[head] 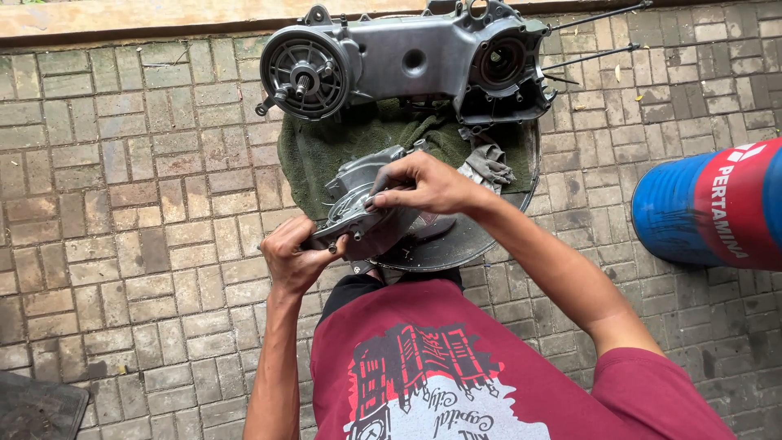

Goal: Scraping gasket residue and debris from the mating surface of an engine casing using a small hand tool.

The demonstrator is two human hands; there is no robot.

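Down below the head camera, a small grey metal engine cover [362,213] is held over the near edge of a round dark tray [472,244], just above the person's lap. It is gripped from the left by the left hand [292,259], whose fingers are curled shut around the cover's lower left edge, with a small bolt-like stub seen poking out beside the knuckles. From the right it is met by the right hand [428,186], which is laid across the top of the cover with the fingertips [376,200] pressed together against its finned face; whether something small is pinched there cannot be told.

Behind the cover, a crumpled green cloth [326,155] is spread over the far part of the tray, and a grey rag [489,165] is bunched beside the right wrist. On top of the cloth a large grey scooter engine casing [415,61] is laid crosswise, with a round finned drum at its left end and an open round housing at its right, from which two thin rods [599,37] are stuck out to the right. Everything is set on a floor of brick paving [122,204]. A blue and red drum [717,204] is seen lying at the right edge, well apart from the hands. A dark red printed shirt [456,375] fills the bottom of the view.
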